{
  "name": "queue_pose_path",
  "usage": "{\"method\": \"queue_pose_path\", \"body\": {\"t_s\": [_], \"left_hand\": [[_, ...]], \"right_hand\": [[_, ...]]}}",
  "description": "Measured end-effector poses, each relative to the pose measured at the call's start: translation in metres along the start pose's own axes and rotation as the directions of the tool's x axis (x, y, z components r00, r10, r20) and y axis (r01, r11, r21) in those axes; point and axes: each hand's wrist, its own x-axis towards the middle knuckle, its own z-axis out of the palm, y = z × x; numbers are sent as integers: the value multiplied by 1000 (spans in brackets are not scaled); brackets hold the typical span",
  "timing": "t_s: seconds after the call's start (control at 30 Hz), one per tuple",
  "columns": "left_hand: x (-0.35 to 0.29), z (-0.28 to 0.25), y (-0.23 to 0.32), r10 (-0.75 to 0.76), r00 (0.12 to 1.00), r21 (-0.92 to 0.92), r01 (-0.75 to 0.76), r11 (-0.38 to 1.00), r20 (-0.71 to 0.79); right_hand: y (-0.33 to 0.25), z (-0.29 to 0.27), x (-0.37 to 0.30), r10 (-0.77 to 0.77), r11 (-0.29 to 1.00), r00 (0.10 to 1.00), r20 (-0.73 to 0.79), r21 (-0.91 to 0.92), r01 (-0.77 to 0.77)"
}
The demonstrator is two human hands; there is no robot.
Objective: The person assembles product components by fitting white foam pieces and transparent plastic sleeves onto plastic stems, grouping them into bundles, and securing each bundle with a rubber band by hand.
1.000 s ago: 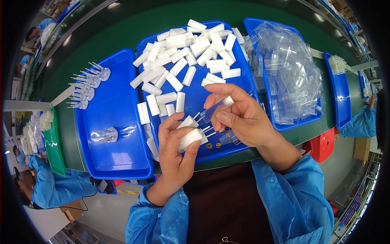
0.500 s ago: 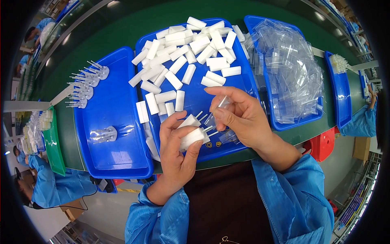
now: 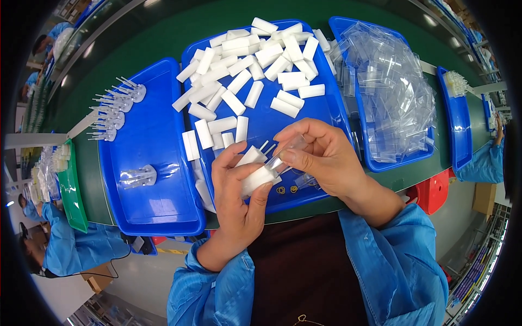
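Note:
My left hand (image 3: 231,185) is closed around white foam-like blocks (image 3: 256,181), with thin pale rods (image 3: 265,145) sticking out past them. Between the thumb and fingers of my right hand (image 3: 326,157) is a clear plastic sleeve (image 3: 295,144). Its lower end meets the rod end of the near block; whether a rod is inside it I cannot tell. Both hands are over the near part of the middle blue tray (image 3: 304,120), where many loose white blocks (image 3: 239,84) are heaped. Small yellow rings (image 3: 281,190) lie beneath my right hand.
On the left, a blue tray (image 3: 157,201) bears clusters of pale rods (image 3: 114,111) and a single piece (image 3: 138,176). A blue tray (image 3: 375,167) on the right is heaped with clear plastic pieces (image 3: 389,92). Beyond stand a green tray (image 3: 74,190), a red stool (image 3: 429,194) and co-workers in blue.
My right hand has tilted the clear sleeve and brought it left and down against the rod end of the blocks. My left hand keeps its hold, almost in place.

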Motion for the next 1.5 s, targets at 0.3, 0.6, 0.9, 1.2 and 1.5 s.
{"method": "queue_pose_path", "body": {"t_s": [0.3,0.6,0.9,1.2,1.5], "left_hand": [[2,0,-2,-8,1000,-83,7,997,-15],[4,3,-1,-118,993,-153,113,982,-24],[4,9,1,-113,992,-184,101,978,-53],[6,10,-3,-158,987,-229,149,962,-22],[2,2,1,-49,995,-37,52,998,81]], "right_hand": [[3,0,0,-8,999,1000,-5,-39,8],[6,3,-2,-64,995,997,-39,-80,61],[9,-2,1,-18,992,999,-29,127,22],[4,2,-3,-60,998,996,-61,-12,59],[2,-6,3,-48,997,998,-34,-61,46]]}}
